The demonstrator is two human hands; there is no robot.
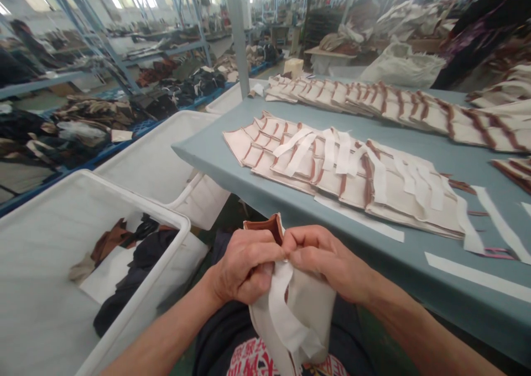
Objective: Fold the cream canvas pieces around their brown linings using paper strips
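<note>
Left hand [249,262]: curled, thumb and fingers pinching the edge of a cream fabric pouch [315,304]. Right hand [327,257]: closed in a pinch, same edge, beside the left. Pouch — above the lap, near the blue-green table [215,144]; white strip [282,307] down its front. Red Chinese characters [253,359] on dark clothing [209,343] — partly covered, not securely legible.

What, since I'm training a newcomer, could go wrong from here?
The strip hangs loose below the left hand and right hand, which pinch the piece; it could twist.

Another strip lies near the edge of the table and might get brushed off.

The overlapping stack could slide if bumped.
</note>
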